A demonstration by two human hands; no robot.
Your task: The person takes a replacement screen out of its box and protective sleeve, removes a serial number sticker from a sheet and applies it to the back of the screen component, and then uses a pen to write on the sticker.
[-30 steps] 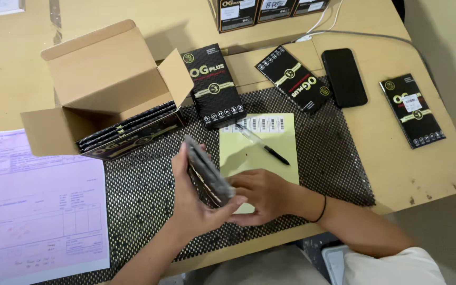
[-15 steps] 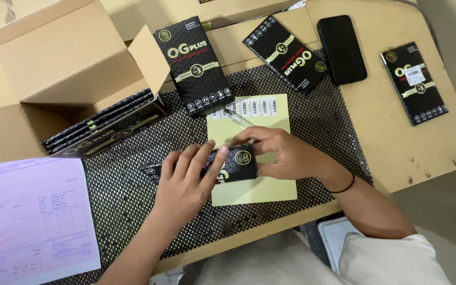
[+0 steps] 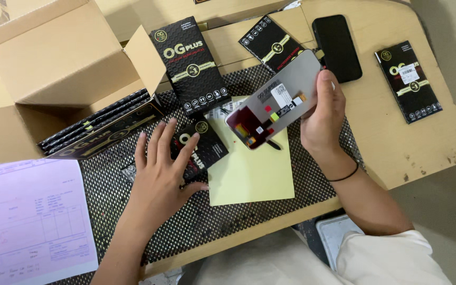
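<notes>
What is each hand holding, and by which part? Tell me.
The right hand has its grip on the grey display panel, at its upper right end. The left hand holds nothing, resting on a black box.

The panel (image 3: 273, 105) in the right hand (image 3: 323, 113) had a smooth, dull grey back. Under the left hand (image 3: 159, 177) lay a glossy black printed carton (image 3: 199, 145). The mat (image 3: 106, 211) looked rubbery and meshed, the table (image 3: 397, 142) bare scuffed wood, the box (image 3: 54, 58) matt corrugated card.
</notes>
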